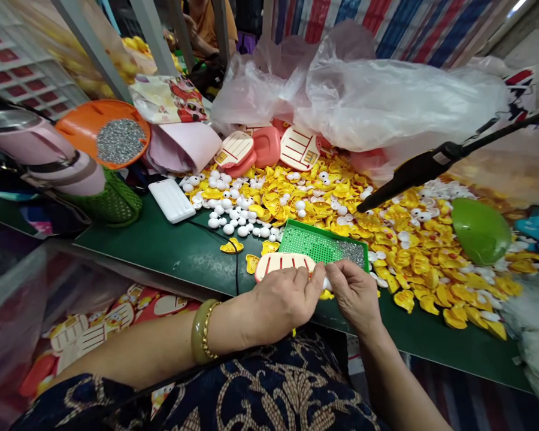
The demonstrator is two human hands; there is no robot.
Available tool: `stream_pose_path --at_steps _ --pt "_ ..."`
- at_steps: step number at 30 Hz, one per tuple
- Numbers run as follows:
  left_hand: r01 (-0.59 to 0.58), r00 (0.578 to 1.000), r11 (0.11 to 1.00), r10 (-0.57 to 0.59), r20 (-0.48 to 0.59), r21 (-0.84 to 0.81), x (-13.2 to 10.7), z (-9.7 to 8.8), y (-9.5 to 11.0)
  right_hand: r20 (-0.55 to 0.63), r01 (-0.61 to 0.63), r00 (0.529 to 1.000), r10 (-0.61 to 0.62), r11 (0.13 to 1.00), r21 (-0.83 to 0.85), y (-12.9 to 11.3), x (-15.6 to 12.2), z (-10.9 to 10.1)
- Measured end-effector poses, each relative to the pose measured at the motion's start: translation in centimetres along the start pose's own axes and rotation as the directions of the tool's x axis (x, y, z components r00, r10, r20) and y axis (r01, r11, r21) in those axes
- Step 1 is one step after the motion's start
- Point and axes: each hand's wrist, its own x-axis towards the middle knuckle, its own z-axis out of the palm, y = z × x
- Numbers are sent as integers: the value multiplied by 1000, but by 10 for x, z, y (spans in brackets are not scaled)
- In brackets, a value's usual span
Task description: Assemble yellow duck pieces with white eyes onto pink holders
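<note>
My left hand (pixel 282 302) is closed round a cream and red ribbed plastic toy part (pixel 282 261) at the near edge of the green table (pixel 170 245). My right hand (pixel 354 290) meets it from the right, fingers pinched on a small white piece (pixel 327 283) between the two hands. A little yellow bit (pixel 326 294) shows just under the fingers. Right behind the hands lies a green perforated tray (pixel 317 244) with tiny metal balls in its right corner.
A heap of yellow parts (pixel 413 239) and white eye pieces (pixel 233 209) covers the table. Orange bowl of metal balls (pixel 103 134), pink cups (pixel 49 158), white box (pixel 171 200) stand left. Clear plastic bags (pixel 363 96), a black lamp arm (pixel 431 164), a green shade (pixel 480 230). A bin of finished parts (pixel 90 335) sits below left.
</note>
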Motion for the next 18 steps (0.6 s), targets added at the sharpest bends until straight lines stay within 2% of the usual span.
stream_pose_path --at_steps 4,8,12,14,15,16,17,18 --pt "20 999 1000 -20 -37 -1 -1 4 0 -1 40 999 -40 997 -68 0 -1 1" --pt "14 999 999 -15 -35 -29 -2 2 -2 71 175 983 -167 977 -120 3 3 -3" --pt "-3 998 993 11 69 -121 -1 -15 -9 186 398 911 -368 903 -163 7 7 -6" --pt "54 993 972 -29 111 -229 1 -27 -13 182 456 885 -429 876 -155 7 9 -5" --pt "97 991 948 -65 115 -302 1 -33 -16 115 453 891 -440 879 -147 7 10 -4" --pt "148 987 910 -112 115 -386 2 -39 -18 -18 437 896 -443 888 -143 7 12 -4" --pt "207 978 851 -163 131 -482 3 -44 -20 -213 423 869 -446 894 -148 7 15 -5" --pt "273 962 766 -216 166 -582 4 -48 -23 -437 418 779 -449 892 -171 8 20 -8"
